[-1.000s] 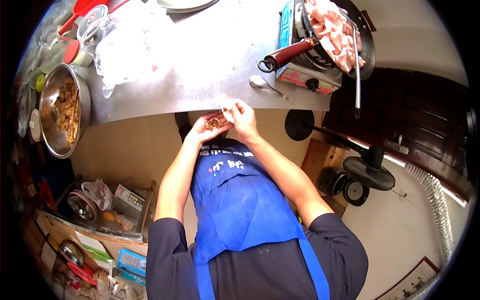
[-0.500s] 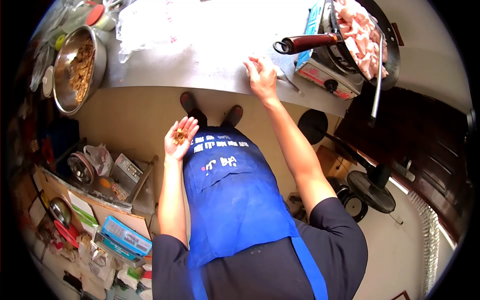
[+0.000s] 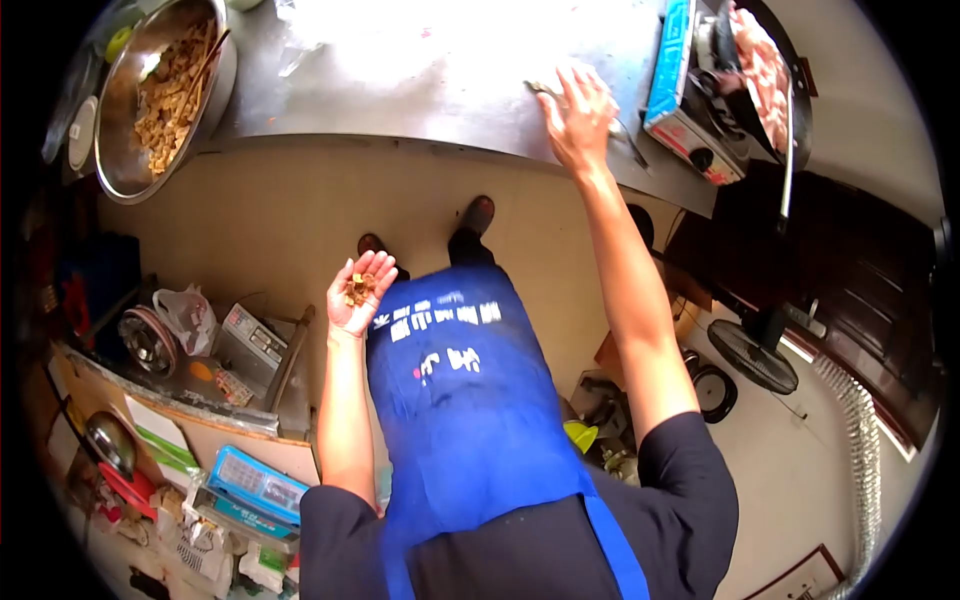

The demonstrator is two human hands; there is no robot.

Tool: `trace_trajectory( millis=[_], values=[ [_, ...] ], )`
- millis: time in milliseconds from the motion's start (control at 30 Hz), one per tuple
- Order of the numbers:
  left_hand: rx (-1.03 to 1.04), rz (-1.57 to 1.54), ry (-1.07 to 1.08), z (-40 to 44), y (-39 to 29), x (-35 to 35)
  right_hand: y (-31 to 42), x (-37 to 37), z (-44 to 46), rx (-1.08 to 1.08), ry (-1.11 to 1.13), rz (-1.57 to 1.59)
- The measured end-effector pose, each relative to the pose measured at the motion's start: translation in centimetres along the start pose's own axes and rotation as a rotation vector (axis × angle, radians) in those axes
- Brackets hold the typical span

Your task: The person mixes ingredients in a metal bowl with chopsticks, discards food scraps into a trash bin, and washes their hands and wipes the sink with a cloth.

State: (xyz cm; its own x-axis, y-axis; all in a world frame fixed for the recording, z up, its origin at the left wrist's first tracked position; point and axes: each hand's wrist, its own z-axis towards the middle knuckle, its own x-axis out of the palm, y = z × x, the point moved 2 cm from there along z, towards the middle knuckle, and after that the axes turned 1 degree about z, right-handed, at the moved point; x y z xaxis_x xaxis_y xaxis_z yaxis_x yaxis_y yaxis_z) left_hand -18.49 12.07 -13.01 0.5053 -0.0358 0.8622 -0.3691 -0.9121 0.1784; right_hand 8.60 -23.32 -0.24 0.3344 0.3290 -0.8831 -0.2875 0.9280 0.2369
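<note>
My left hand (image 3: 350, 312) is held palm up in front of the apron, fingers slightly curled. It cups a few small brown food pieces (image 3: 360, 289). My right hand (image 3: 580, 120) reaches out to the metal table (image 3: 400, 105), fingers stretched forward, palm down. Beneath it lies a pale, flat thing whose narrow dark end (image 3: 634, 150) sticks out to the right. My hand hides most of this thing, so its kind is unclear. At the left end of the table stands a steel bowl (image 3: 116, 165) of brown chunks, with thin sticks resting in it.
On the right, a portable gas stove (image 3: 690, 140) carries a wok of sliced pale pink meat (image 3: 762, 75), a long metal handle leaning out. Clear plastic (image 3: 300, 35) lies on the table. A fan (image 3: 752, 356) stands at right; a cluttered shelf with a blue box (image 3: 258, 485) is lower left.
My right hand has moved forward and right over the pale thing on the table, its fingers now reaching ahead. My left hand stays cupped around the brown pieces. The view has shifted, and my feet have moved.
</note>
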Motion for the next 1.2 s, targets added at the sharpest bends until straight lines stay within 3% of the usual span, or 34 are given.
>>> trace_trajectory(
  millis=[233,333,400,500,567,700,767,867,900,967,1200],
  values=[
    [0.079,-0.117,0.019,-2.9,1.0,-7.1,2.0,-1.8,-5.0,0.012,-0.259,-0.073],
    [0.149,-0.184,-0.022,-3.7,2.7,-10.7,5.0,-1.9,-8.9,0.082,-0.292,0.146],
    [0.204,-0.211,-0.019,-3.2,3.5,-13.9,7.0,1.4,-13.2,-0.087,-0.209,0.289],
    [0.268,-0.222,0.069,-0.9,2.9,-18.2,7.2,13.7,-25.6,0.22,0.251,0.558],
    [0.279,-0.263,0.088,0.1,3.0,-21.0,3.6,23.0,-35.9,0.777,0.498,0.793],
    [0.355,-0.246,0.148,1.7,0.5,-25.6,-5.5,38.6,-49.3,0.936,0.545,0.685],
    [0.4,-0.242,0.177,1.9,-1.8,-27.5,-8.5,45.8,-53.4,1.172,0.645,0.63],
    [0.417,-0.229,0.209,0.7,-3.2,-29.4,-13.0,56.0,-58.3,1.261,0.649,0.533],
    [0.411,-0.236,0.218,0.8,-3.5,-29.8,-13.0,57.3,-57.9,1.275,0.646,0.539],
    [0.405,-0.239,0.216,0.9,-3.7,-30.8,-11.5,57.6,-54.9,0.88,0.622,0.041],
    [0.448,-0.277,0.161,-0.2,-4.0,-32.7,-9.9,59.6,-55.3,0.788,0.506,0.015]
  ],
)
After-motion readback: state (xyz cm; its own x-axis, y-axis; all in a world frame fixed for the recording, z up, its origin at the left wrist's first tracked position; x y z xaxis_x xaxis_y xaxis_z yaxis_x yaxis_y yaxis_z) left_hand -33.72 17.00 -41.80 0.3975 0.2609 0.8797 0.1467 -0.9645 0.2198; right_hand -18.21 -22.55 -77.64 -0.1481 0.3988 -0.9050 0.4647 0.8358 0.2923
